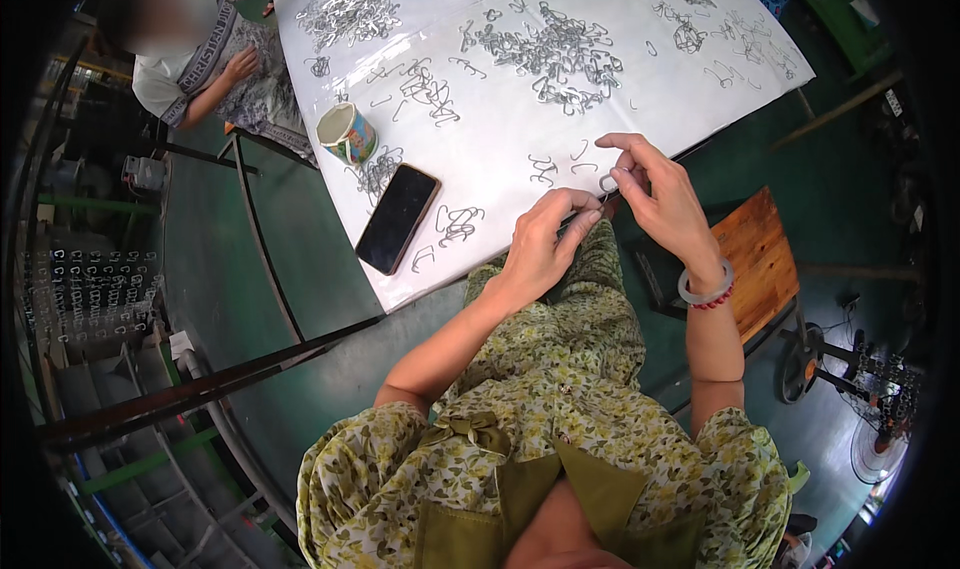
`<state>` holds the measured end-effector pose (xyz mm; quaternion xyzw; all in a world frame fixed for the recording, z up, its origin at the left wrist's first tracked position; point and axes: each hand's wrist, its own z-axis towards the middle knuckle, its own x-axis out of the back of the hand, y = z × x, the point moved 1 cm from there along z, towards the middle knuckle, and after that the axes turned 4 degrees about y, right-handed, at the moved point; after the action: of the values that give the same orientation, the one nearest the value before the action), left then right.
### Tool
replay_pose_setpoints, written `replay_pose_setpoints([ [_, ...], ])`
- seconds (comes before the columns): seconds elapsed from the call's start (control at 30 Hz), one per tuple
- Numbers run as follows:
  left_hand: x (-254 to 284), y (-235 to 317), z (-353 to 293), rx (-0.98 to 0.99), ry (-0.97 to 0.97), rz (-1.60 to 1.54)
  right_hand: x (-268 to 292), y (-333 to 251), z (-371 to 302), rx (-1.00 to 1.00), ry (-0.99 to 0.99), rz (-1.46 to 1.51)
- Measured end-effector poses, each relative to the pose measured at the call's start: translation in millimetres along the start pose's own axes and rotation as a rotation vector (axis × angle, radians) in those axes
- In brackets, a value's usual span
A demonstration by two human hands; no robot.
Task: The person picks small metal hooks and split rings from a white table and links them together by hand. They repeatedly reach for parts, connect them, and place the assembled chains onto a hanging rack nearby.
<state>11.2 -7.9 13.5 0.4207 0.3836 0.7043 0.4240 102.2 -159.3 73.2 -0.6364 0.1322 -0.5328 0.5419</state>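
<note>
My left hand (548, 239) pinches a small bent metal hook (606, 195) just off the table's near edge. Close beside it, my right hand (655, 194) has thumb and fingertips at the hook's other end, with the index finger lifted and curved. The fingers partly cover the piece. On the white tabletop (480, 154) just beyond lie a few loose metal hooks (542, 170). A big heap of bent metal hooks (550, 54) spreads farther back.
A phone (399, 219) lies at the table's left edge, near a colourful cup (346, 134) and more hooks (460, 223). Another person (215, 69) sits at the far left. A wooden stool (755, 259) stands to my right, and a rack of hanging hooks (95, 294) is at left.
</note>
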Motion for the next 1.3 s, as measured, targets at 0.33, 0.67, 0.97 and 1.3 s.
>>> replay_pose_setpoints([
  [0.33,4.8,-10.4,0.5,-0.028,0.052,0.009,2.3,-24.1,-13.0,0.126,0.176,0.012],
  [0.67,133.5,-159.5,86.4,0.086,0.238,0.878,4.4,-22.5,-12.8,0.023,0.279,0.023],
  [0.97,128.4,-176.9,88.1,0.128,-0.006,1.046,6.5,-7.1,-20.5,-0.038,0.290,0.085],
  [1.3,102.1,-63.8,96.8,0.089,0.091,0.441,1.3,2.6,-30.3,-0.036,0.354,0.201],
])
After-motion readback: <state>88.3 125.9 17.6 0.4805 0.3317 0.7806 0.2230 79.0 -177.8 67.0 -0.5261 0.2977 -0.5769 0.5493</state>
